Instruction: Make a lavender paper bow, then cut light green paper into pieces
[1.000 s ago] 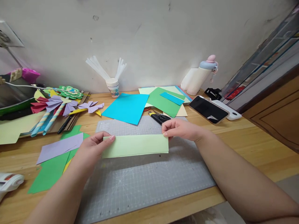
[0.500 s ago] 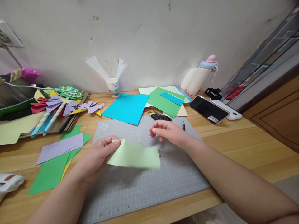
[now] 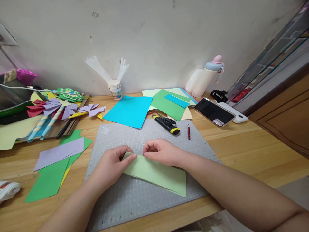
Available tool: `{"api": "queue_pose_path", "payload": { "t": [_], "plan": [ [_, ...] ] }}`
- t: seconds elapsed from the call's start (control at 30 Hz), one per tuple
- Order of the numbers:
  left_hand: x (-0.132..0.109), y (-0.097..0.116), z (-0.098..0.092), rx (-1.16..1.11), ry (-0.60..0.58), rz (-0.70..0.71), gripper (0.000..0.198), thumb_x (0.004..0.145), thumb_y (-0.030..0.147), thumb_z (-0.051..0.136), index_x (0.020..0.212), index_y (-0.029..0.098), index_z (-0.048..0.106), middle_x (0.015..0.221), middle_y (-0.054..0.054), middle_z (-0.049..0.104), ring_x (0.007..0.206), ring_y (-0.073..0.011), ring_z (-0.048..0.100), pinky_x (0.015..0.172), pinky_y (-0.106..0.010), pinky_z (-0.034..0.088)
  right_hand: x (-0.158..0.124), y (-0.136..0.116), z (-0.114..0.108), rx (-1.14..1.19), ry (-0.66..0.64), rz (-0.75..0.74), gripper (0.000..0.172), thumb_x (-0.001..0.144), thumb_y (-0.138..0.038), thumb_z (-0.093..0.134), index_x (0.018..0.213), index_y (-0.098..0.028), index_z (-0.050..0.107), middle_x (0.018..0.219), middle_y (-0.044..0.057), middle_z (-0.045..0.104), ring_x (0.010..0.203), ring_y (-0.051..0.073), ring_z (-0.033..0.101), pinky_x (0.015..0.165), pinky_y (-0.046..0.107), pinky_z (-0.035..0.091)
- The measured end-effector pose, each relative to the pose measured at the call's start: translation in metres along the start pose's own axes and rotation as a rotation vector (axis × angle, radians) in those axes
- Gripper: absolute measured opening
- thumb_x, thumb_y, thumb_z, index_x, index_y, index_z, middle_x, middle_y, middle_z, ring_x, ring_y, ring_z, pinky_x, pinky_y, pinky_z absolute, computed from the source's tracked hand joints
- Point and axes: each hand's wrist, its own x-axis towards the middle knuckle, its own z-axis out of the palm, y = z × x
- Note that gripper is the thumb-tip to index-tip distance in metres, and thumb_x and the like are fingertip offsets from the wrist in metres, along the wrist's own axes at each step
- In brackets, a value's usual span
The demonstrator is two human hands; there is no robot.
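Between left fingers, pale-green paper

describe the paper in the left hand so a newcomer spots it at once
Start with the large grey gridded mat on the wooden table. Over it, the left hand holds one end of a long paper strip, the right hand at its far edge. Its pale green sets it apart from the bright blue sheet behind.

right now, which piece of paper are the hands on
The pale green strip over the grey mat: left hand pinching one end, right hand at its far edge. The blue sheet and purple strip lie untouched.
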Motion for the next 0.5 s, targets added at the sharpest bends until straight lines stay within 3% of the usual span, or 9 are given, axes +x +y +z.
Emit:
{"api": "queue_pose_path", "payload": {
  "t": [0.3,0.5],
  "plan": [
    [-0.004,0.006,0.009,0.043,-0.009,0.096,0.033,0.083,0.049,0.055,0.070,0.020,0.064,0.061,0.003,0.055,0.061,-0.0136,0.047,0.056,-0.024,0.032,-0.004,-0.003,0.015,-0.159,0.089,-0.118,0.005,0.070,-0.016,0.052,0.067,-0.020,0.050,0.061,-0.006,0.045,0.059,0.010,0.041,0.053,0.023,0.030],
    [-0.003,-0.001,-0.005,-0.040,0.202,0.058,0.033,0.081,0.052,0.055,0.071,0.020,0.061,0.061,0.003,0.054,0.059,-0.0131,0.047,0.054,-0.024,0.033,-0.002,0.002,0.005,-0.204,0.136,-0.134,0.008,0.067,-0.016,0.048,0.063,-0.020,0.043,0.059,-0.007,0.038,0.057,0.009,0.036,0.052,0.024,0.026]
  ]
}}
